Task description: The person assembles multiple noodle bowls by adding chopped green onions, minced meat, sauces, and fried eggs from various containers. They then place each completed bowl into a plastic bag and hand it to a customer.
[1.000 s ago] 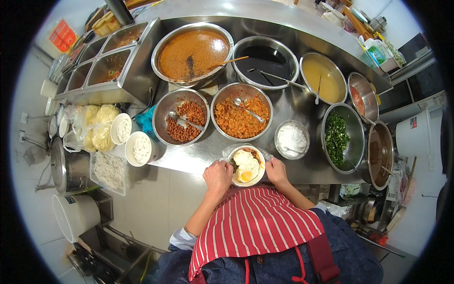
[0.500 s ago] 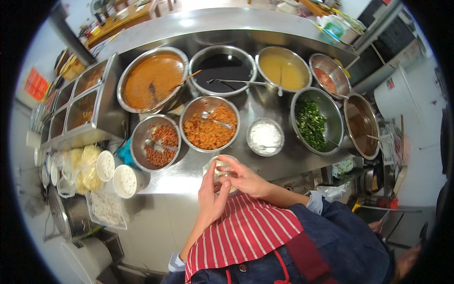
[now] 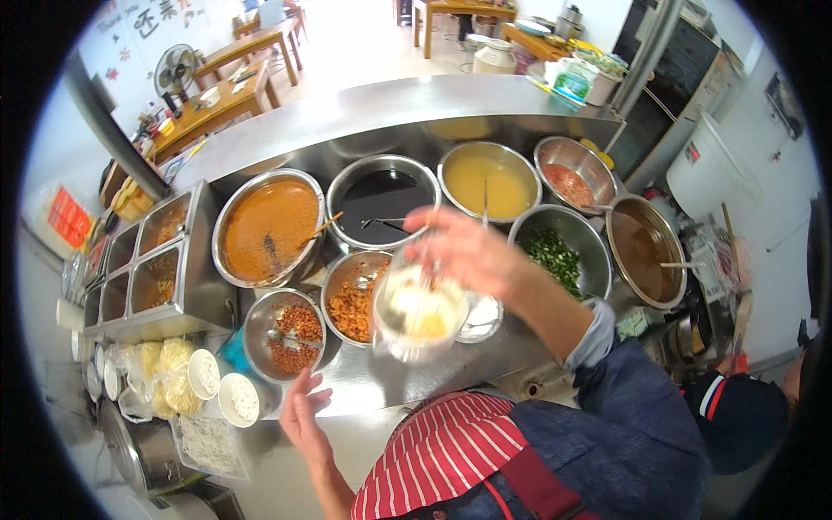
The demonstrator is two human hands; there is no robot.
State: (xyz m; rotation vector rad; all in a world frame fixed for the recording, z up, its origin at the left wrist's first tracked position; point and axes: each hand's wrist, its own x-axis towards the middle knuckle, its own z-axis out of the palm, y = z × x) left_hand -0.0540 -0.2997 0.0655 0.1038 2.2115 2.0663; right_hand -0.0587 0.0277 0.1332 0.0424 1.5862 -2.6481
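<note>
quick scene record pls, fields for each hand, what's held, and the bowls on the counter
right hand: right hand lifted over the counter, gripping a blurred white bowl of pale and yellow food
left hand: left hand open, empty, at the edge of the steel counter
nearest bowls: peanut bowl, orange shredded topping bowl
back row: orange sauce bowl, dark liquid bowl, yellow broth bowl
right side: chopped greens bowl

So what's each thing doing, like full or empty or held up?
Paper bowl: lifted, blurred, food inside.
Right hand: gripping the bowl.
Left hand: open, holding nothing.
Dark sauce bowl: filled, ladle in it.
Orange sauce bowl: nearly full.
Greens bowl: partly filled.
</note>
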